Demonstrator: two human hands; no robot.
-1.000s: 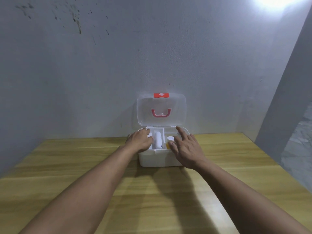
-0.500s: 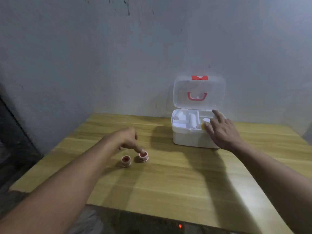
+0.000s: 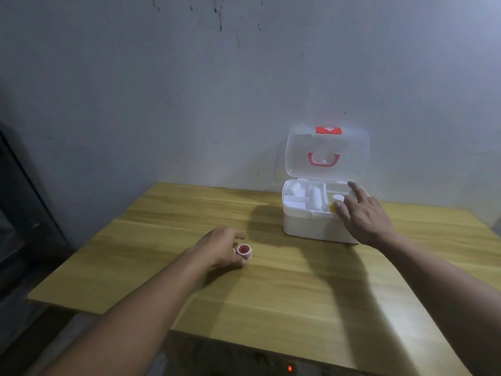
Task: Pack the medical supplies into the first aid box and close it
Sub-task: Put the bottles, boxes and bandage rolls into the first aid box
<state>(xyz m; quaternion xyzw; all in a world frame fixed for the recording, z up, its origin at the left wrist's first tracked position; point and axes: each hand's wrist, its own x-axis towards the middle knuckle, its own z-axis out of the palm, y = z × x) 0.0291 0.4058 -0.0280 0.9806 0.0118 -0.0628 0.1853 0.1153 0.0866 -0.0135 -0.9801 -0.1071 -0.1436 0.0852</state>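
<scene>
My left hand (image 3: 221, 246) is curled down over the small red-and-white tape rolls (image 3: 244, 251) out on the bare desk (image 3: 284, 289), well apart from the box; I take it I am gathering the last loose supplies. One roll shows clearly past my knuckles. A sliver of a second seems to peek out beside it, but the hand covers that spot and I cannot say for sure. Whether the fingers (image 3: 238, 236) have actually closed on a roll is also beyond what I can tell: they arch around it, and the contact is hidden under the palm.

Further right, the first aid box (image 3: 309, 226) sits near the wall with its clear lid (image 3: 326, 153) propped upright, red handle (image 3: 323, 160) facing me, so the tray stays reachable. White rolls (image 3: 315, 198) lie in the left compartments; their exact kind is too washed out to name.

My right hand (image 3: 364, 215) rests spread on the box's front right rim, fingers loose and gripping nothing, likely steadying it. It partly covers a yellow bottle with a white cap (image 3: 337, 199) standing in the right compartment.
</scene>
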